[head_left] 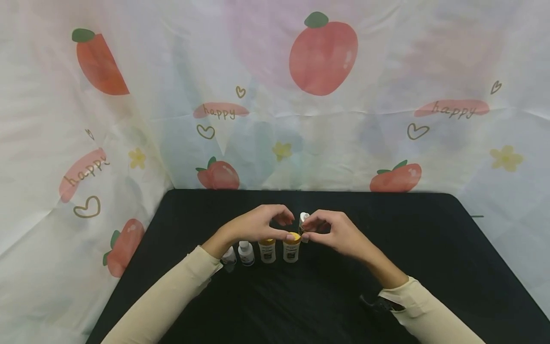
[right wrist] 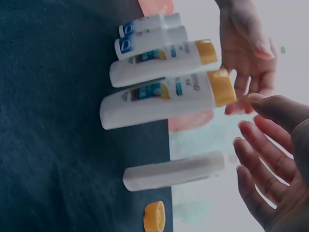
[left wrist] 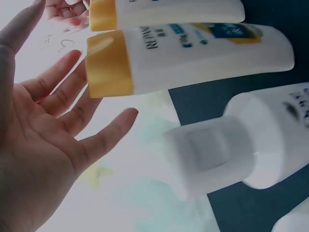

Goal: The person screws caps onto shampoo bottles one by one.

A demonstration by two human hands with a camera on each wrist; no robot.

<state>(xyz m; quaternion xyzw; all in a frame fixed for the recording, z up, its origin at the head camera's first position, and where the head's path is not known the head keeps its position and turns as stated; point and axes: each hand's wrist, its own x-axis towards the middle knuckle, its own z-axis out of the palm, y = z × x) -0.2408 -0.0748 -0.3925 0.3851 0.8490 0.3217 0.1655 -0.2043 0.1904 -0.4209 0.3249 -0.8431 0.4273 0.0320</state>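
Two white bottles with yellow caps, the right one (head_left: 290, 251) and the left one (head_left: 267, 253), stand side by side on the black table. To their left are two smaller white bottles (head_left: 246, 254), one partly behind my left wrist. My left hand (head_left: 258, 225) hovers around the yellow caps, its fingers spread and relaxed, holding nothing. My right hand (head_left: 339, 232) is beside the right bottle's cap, thumb tip close to it; whether it touches cannot be told. Its fingers (right wrist: 263, 150) are loosely bent, with nothing between them. Behind them stands a slim white tube (right wrist: 174, 171).
A small orange-yellow object like a cap (right wrist: 154, 216) lies past the tube in the right wrist view. The black tabletop (head_left: 301, 301) ends at the back against a white fruit-print cloth (head_left: 258, 62). A dark strap-like item (head_left: 378, 303) is at the right cuff.
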